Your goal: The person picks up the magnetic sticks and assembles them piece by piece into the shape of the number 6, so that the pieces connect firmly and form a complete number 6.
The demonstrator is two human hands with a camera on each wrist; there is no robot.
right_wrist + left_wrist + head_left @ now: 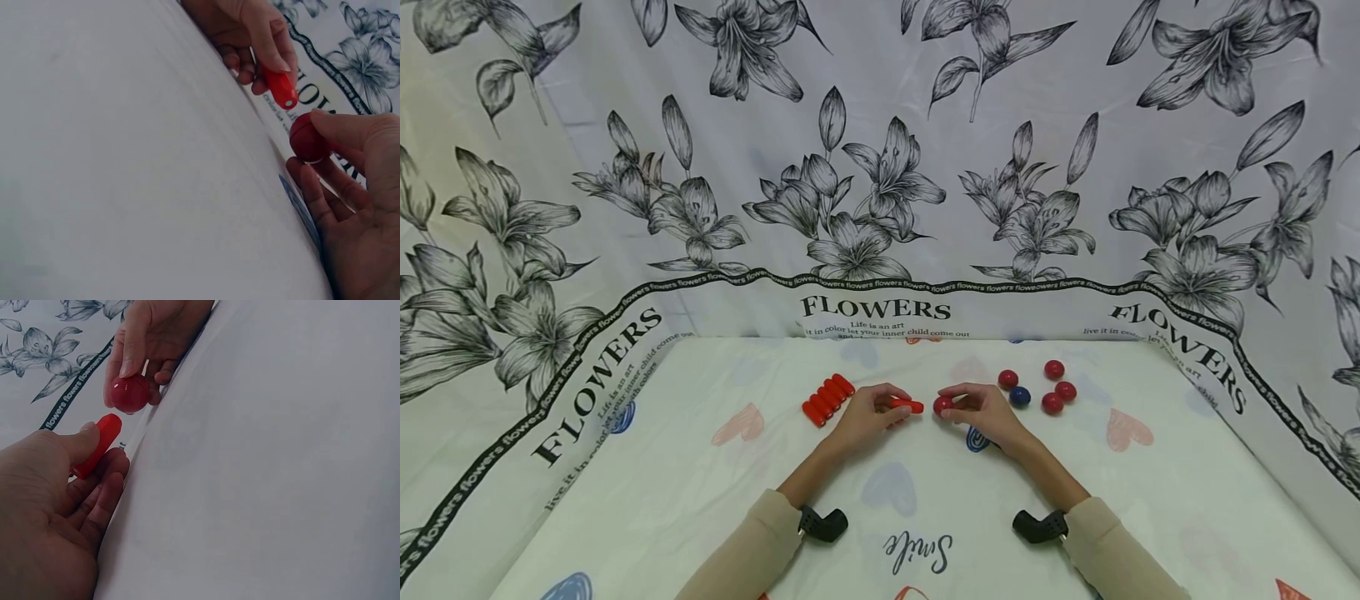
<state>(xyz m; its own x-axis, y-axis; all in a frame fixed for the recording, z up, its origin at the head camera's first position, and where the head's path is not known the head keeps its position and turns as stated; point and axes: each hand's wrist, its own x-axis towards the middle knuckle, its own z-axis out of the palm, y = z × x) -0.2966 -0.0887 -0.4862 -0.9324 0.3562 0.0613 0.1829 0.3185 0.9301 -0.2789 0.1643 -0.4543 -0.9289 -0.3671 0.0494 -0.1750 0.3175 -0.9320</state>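
Between the thumb and fingers of my left hand is a short red rod, pointing right. In the right wrist view this rod shows a small pale spot in its end. My right hand pinches a glossy dark red ball. A thin seam line runs round the ball in the right wrist view. A small gap separates rod and ball, as the left wrist view also shows with the rod below the ball.
Several similar red rods lie side by side, left of my left hand. Beyond my right hand sit several red balls and one blue ball. A heart-patterned cloth covers the table, with a flower-printed curtain behind.
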